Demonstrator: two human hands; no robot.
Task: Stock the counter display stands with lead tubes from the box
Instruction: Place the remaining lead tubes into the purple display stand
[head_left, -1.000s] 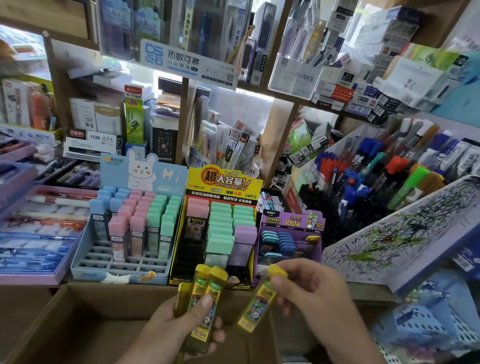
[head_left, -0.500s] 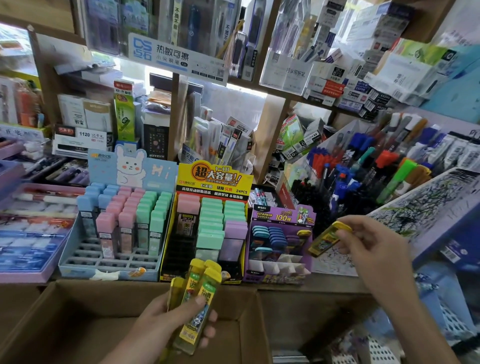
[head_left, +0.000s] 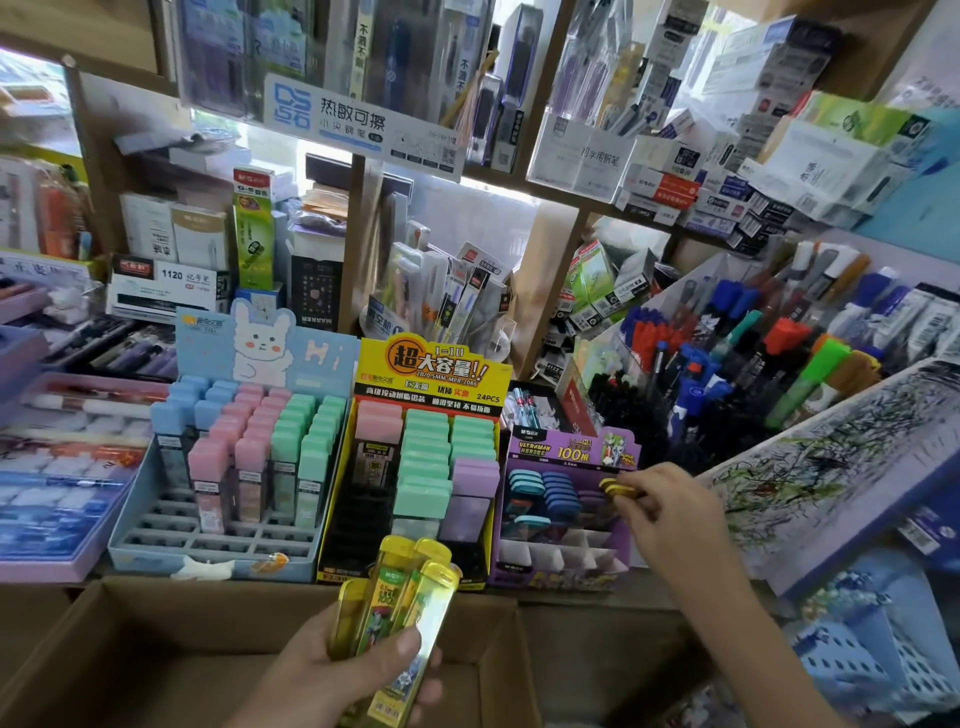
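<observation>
My left hand (head_left: 343, 675) grips a bunch of yellow lead tubes (head_left: 400, 618) above the open cardboard box (head_left: 156, 654) at the bottom. My right hand (head_left: 670, 514) pinches a single yellow lead tube (head_left: 618, 489) at the right rear slots of the purple display stand (head_left: 566, 519), which holds blue and purple-capped tubes and has several empty front cells. A yellow display stand (head_left: 431, 457) with pink, green and lilac tubes sits left of it. Further left stands a blue bunny display stand (head_left: 228, 467), with pastel tubes.
Shelves of boxed pens and stationery rise behind the counter. A rack of markers (head_left: 753, 364) and a scribbled test pad (head_left: 831, 467) stand to the right. Flat pen sets (head_left: 57, 467) lie at the left, and a blue plastic basket (head_left: 872, 660) sits at the lower right.
My right hand has carried its single yellow tube leftward and down to the purple stand's right rear slots. My left hand keeps the bunch of tubes over the box.
</observation>
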